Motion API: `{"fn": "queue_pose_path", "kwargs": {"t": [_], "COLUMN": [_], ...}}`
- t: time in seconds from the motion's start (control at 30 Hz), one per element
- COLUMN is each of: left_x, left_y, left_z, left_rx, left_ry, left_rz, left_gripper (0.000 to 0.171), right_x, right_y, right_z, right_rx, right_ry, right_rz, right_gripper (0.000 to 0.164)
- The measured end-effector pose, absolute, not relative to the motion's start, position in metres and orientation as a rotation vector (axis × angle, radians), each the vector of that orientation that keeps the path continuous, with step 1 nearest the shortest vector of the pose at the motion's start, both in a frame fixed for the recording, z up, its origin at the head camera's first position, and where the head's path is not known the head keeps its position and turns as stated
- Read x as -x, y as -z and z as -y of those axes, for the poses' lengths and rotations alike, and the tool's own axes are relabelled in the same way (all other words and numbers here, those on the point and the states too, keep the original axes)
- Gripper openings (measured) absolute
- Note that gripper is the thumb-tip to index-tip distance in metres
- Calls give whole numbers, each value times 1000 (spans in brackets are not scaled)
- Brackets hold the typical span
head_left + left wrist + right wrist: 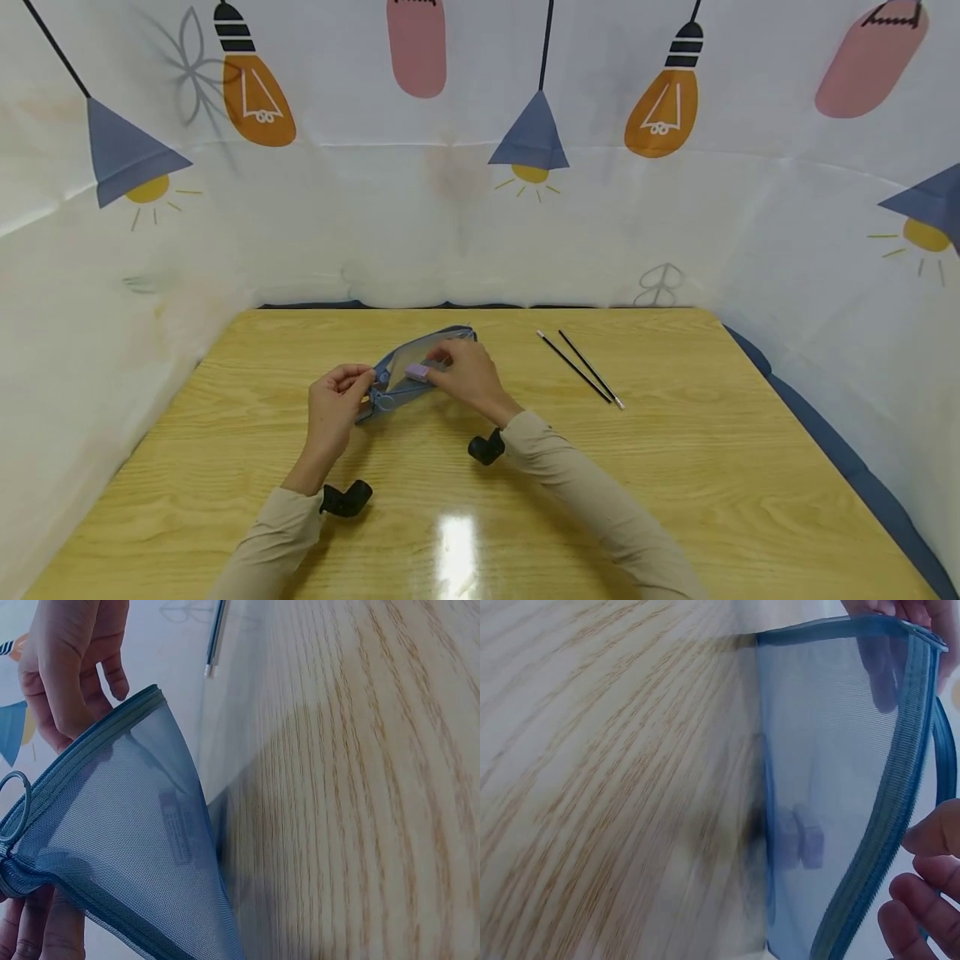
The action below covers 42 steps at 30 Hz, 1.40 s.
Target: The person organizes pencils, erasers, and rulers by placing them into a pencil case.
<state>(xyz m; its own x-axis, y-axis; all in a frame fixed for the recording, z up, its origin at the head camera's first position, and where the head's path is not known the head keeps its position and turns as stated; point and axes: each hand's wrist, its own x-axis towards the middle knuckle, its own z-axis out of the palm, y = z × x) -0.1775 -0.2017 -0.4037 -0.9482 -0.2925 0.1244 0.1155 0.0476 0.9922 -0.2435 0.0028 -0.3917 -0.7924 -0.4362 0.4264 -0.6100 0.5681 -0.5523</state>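
A blue mesh zip pouch [405, 392] stands on the table with its top unzipped. My left hand [339, 404] pinches its left end beside the zipper pull with a ring [16, 806]. A purple eraser [417, 372] shows in the pouch's mouth in the head view. Through the mesh, the left wrist view shows a printed block, and the right wrist view shows purple blocks [810, 838] low inside. My right hand [468, 373] is at the mouth, its fingers loosely bent by the zipper edge, with nothing visible between them.
Two dark pencils [576, 367] with pale ends lie on the wooden table [675, 467], to the right of the pouch. Behind the table hangs a white cloth [450, 225] printed with lamps and bulbs. A black wrist camera sits on each wrist.
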Motion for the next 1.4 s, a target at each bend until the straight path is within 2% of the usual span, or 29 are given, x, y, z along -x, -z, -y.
{"fn": "queue_pose_path", "kwargs": {"t": [0.27,0.73,1.4], "left_x": [178,178,179], "left_y": [403,402,405], "left_z": [200,199,195], "left_rx": [-203,-228,-201], "left_ry": [1985,1975,1986], "left_rz": [2038,2061,2036], "left_gripper": [24,24,24], "right_x": [240,234,228], "right_y": [388,383,371], "right_z": [-13,-25,-50], "right_rx": [-893,-947,-972], "right_ry": [-1005,-658,-528], "right_rz": [2540,2496,2416], "right_gripper": [16,18,22]}}
